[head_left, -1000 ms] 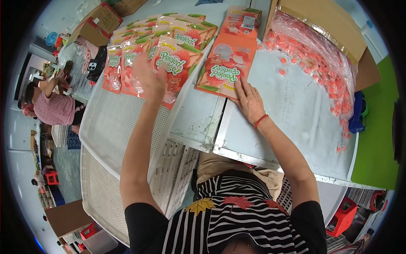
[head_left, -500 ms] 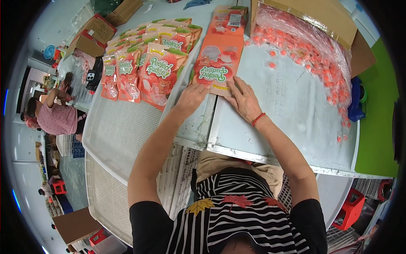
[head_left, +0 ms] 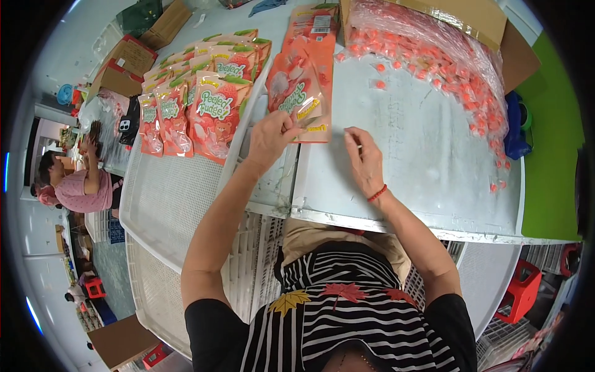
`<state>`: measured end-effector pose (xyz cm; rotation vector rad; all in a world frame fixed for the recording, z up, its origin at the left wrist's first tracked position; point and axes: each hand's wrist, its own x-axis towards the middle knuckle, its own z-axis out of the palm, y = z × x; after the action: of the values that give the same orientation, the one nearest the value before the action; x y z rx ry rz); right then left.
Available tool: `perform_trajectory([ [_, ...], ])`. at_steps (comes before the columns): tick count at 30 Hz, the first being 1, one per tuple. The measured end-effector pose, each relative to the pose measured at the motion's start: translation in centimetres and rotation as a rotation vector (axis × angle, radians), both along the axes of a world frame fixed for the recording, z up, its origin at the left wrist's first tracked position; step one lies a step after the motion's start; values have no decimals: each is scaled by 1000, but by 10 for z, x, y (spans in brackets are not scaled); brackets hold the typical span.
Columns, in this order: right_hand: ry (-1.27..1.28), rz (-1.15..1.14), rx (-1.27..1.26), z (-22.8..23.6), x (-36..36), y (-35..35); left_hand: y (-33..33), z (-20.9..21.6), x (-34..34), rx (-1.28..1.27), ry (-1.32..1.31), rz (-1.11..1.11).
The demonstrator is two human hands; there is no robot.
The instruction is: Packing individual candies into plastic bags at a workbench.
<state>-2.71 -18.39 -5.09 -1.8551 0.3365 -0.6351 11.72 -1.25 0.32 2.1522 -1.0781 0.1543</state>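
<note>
Head view: your left hand (head_left: 269, 137) pinches the near end of a flat pouch (head_left: 292, 77) at a pale table (head_left: 403, 155), the film bent up at your fingers and the rest slanting over a pile of matching pouches (head_left: 327, 80). Your right hand (head_left: 364, 162) hangs just beside the pile, fingers half curled, apparently empty and touching nothing.

Good form here calls for a light pinch on the top layer only, with a quick feel for a 2nd pouch clinging beneath. Raise the near end first so the film peels free rather than dragging the pile askew; your right fingertips are well placed to steady the near edge. A hard squeeze could crease the glossy front.

By count: 2 hands, 1 pouch in grasp, 1 pile whose layers cannot be told. On 1 white mesh tray (head_left: 176, 192) at left, 3 plump pouches (head_left: 214, 115) line the nearest row; those overlapping behind defy exact tally. At right, 1 cardboard box (head_left: 519, 59) backs countless wrapped red pieces (head_left: 462, 93), at least 2 lying apart. Your right wrist wears 1 red bracelet (head_left: 377, 193).
</note>
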Motion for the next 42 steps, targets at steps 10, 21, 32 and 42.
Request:
perform_trajectory([
  [10,103,36,132,12,-4,-1,-27,1,-36,-149,310,-162],
  [21,69,-119,-458,14,-29,-2,-82,-6,-88,188,-446,-20],
  [32,212,278,1056,33,-61,-55,-98,-12,-118,99,-284,-111],
  [42,209,393,1095,11,-76,-69,-113,-8,-147,-77,-131,-224],
])
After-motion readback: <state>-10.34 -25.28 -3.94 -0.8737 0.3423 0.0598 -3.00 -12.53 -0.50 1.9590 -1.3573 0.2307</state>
